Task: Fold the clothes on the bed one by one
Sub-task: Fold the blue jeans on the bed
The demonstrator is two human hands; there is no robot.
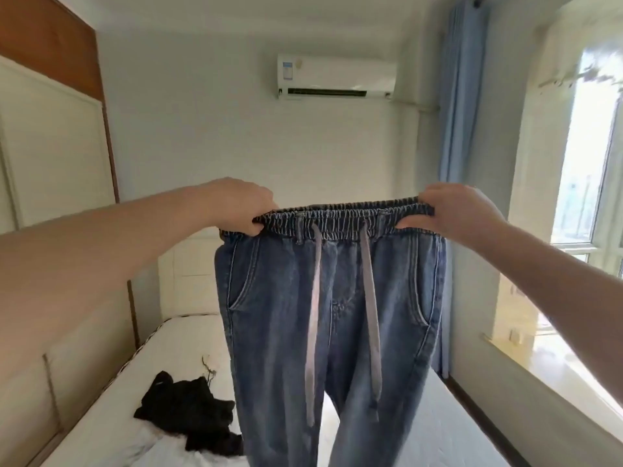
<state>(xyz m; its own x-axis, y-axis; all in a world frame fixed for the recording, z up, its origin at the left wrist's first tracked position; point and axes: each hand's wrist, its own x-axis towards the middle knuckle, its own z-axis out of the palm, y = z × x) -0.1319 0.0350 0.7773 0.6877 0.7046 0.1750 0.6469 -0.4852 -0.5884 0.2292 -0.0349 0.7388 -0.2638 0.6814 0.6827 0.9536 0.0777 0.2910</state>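
Head view shows blue jeans point(332, 315) held up in the middle of the frame, over the bed point(175, 345). The left hand point(236, 205) and right hand point(455, 210) each pinch one end of the stretchy waistband, fingers curled tight. To fold well, I think both hands should stay level and bring the two legs together. A black garment point(188, 414) waits at lower left. The leg bottoms are cut off below.

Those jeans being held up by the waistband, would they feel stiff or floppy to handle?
Probably floppy: the jeans hang straight down from the left hand and right hand, legs drooping toward the bed. The denim looks thick, so likely fairly heavy. The gathered waistband probably stretches, and the drawstrings dangle loose.
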